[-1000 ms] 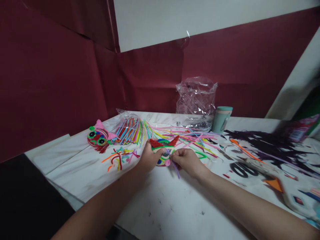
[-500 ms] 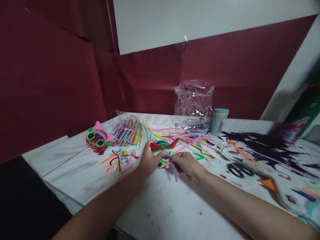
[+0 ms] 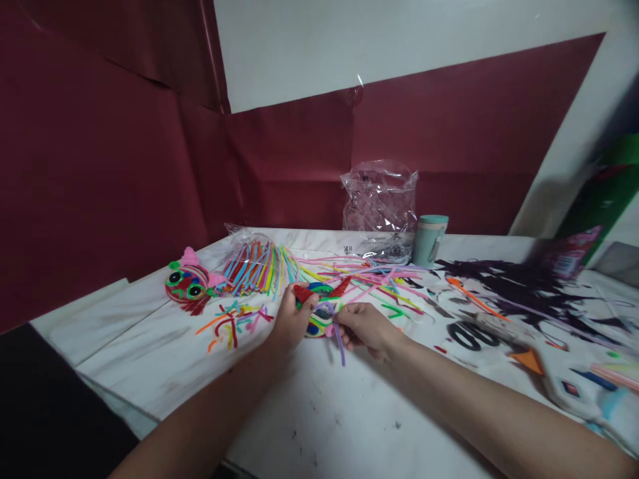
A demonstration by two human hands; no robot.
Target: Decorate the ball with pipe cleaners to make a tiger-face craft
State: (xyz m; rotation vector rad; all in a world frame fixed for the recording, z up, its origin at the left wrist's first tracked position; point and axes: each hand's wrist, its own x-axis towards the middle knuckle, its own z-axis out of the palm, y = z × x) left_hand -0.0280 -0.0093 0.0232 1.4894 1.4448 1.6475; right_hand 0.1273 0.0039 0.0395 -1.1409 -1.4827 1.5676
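Observation:
My left hand [image 3: 294,316] is closed on the left side of a colourful animal face [image 3: 313,328] with red pointed ears and green and blue bands. A purple pipe cleaner [image 3: 340,342] curves across the face, its free end hanging down toward me. My right hand [image 3: 367,327] pinches this pipe cleaner at the face's right edge. Fingers hide part of the face. Left of my hands lie short cut pipe cleaner pieces [image 3: 233,327], and beyond them a finished-looking animal face [image 3: 187,283] with pink ears and round black eyes.
A bag of striped pipe cleaners [image 3: 252,266] and loose long ones [image 3: 367,269] lie at the back. Behind stand a clear plastic bag [image 3: 380,199] and a green cup [image 3: 430,241]. To the right are scissors [image 3: 472,336], a glue gun [image 3: 559,382] and dark purple strips [image 3: 519,293].
The purple pipe cleaner now bends in an arch over the face, where before it stuck out straighter. My hands stay on the face; the view has shifted slightly.

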